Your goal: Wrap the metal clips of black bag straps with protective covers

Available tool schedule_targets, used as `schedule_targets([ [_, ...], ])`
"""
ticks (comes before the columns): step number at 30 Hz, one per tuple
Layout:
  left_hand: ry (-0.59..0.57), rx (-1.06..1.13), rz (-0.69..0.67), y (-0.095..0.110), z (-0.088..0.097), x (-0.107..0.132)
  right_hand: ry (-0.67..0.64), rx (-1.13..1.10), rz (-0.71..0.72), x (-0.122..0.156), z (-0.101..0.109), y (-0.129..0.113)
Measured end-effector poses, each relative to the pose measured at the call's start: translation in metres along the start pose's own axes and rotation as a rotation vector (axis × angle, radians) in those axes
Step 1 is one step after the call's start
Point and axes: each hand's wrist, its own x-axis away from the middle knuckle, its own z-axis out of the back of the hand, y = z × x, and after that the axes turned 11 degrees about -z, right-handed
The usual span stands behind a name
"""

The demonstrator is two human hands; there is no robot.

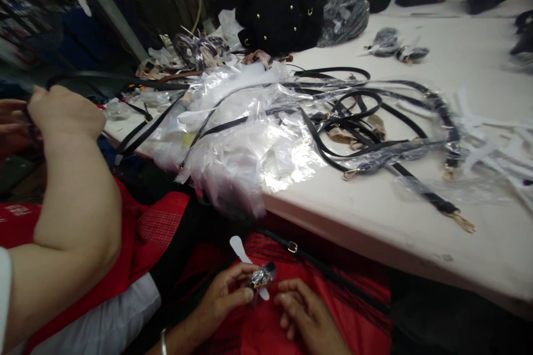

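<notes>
My left hand point(222, 295) pinches a plastic-wrapped strap end point(262, 276) with metal hardware, above my lap. From the same spot sticks out a white strip point(239, 249) with a notched edge; its lower tip shows beneath the fingers. My right hand point(306, 310) is just to the right, fingers loosely bent and apart, with nothing visible in them. Across the red cloth on my lap runs a black strap point(328, 273) with a gold buckle point(292, 247). Whether this strap joins the wrapped end cannot be made out.
The white table point(358, 227) bears a heap of clear plastic bags point(250, 150), tangled black straps point(362, 111), white strips point(491, 133) and a black bag point(278, 16). At left, a co-worker's arm point(79, 177) reaches close by, holding a strap.
</notes>
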Motion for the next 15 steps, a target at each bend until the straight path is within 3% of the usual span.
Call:
schedule_targets([
  [6, -0.051, -0.101, -0.061, 0.009, 0.005, -0.002, -0.15, -0.253, -0.12, -0.033, -0.033, 0.01],
  [15, -0.112, -0.445, -0.1, 0.005, 0.011, 0.005, -0.116, -0.093, -0.203, -0.027, -0.011, 0.023],
])
